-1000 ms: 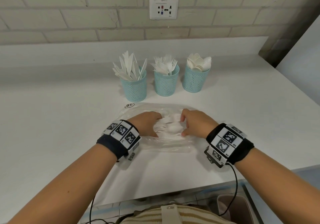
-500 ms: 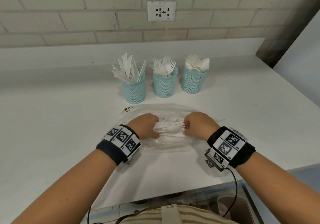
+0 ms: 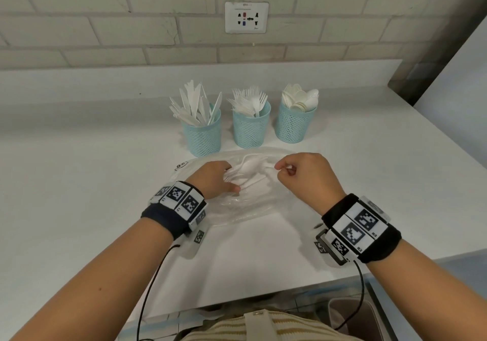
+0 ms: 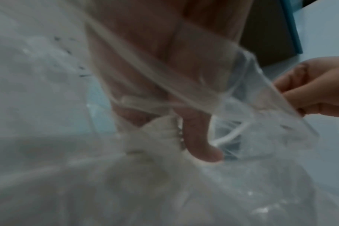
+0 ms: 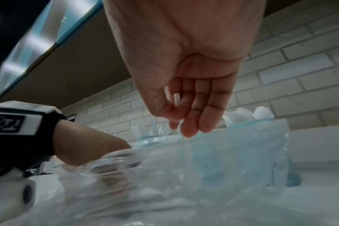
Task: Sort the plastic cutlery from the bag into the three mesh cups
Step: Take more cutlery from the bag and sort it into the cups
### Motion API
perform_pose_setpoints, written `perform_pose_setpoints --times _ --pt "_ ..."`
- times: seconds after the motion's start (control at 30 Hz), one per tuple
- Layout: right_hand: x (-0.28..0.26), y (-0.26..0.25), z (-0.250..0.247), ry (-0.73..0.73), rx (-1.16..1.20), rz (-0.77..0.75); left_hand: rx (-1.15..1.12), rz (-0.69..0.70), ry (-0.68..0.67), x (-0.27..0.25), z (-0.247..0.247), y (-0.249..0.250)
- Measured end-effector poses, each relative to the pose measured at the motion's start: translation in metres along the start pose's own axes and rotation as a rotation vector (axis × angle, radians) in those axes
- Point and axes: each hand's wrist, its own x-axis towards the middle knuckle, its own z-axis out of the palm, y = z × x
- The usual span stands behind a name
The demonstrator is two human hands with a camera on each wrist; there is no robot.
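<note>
A clear plastic bag (image 3: 238, 206) lies crumpled on the white bench (image 3: 79, 182), just in front of three light-blue mesh cups. Inside it sits a loose bundle of white plastic cutlery (image 3: 246, 170), handles and heads mixed together; a spoon bowl shows near the top of the pile.

The left hand (image 3: 214, 180) reaches into the bag, its fingers curled round the bundle, and in the left wrist view the film drapes over the hand while a finger (image 4: 198, 137) presses against the white pieces. Its grip is closed on the cutlery. The right hand (image 3: 305, 176) is raised a little above the bench at the bag's right edge, thumb and forefinger pressed together. From the left wrist view this grip pinches the rim of the bag and pulls the film taut; in the right wrist view a thin white sliver also shows between the fingers (image 5: 195, 116), too small to name.

Behind the bag the cups stand in a row, near one another but apart. The left cup (image 3: 204, 136) holds knives with blades up, the middle cup (image 3: 251, 127) holds forks with tines up, and the right cup (image 3: 293, 123) holds spoons with bowls up. A small oval label (image 3: 180, 166) lies at the bag's left corner. On the brick wall (image 3: 105, 24) above hangs a white socket plate (image 3: 246, 17). Both wrists wear black bands with patterned markers.
</note>
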Motion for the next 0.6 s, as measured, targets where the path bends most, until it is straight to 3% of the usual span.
perform_pose_setpoints --times 0.13,0.27,0.33,0.5,0.6 --pt "-0.004 -0.006 0.003 -0.142 -0.156 -0.047 -0.095 -0.017 -0.074 -0.002 -0.009 -0.001" --pt "-0.004 -0.013 0.011 -0.316 -0.206 -0.077 0.162 0.006 -0.141 -0.005 -0.018 -0.005" --pt "-0.001 -0.018 0.014 -0.362 -0.208 -0.099 0.162 0.009 -0.135 -0.005 -0.019 -0.010" --pt "0.014 -0.033 0.017 -0.239 -0.265 -0.216 0.086 0.040 -0.024 -0.005 -0.014 -0.013" --pt "0.022 -0.044 0.018 -0.154 -0.312 -0.345 0.176 0.043 -0.052 -0.011 -0.013 -0.013"
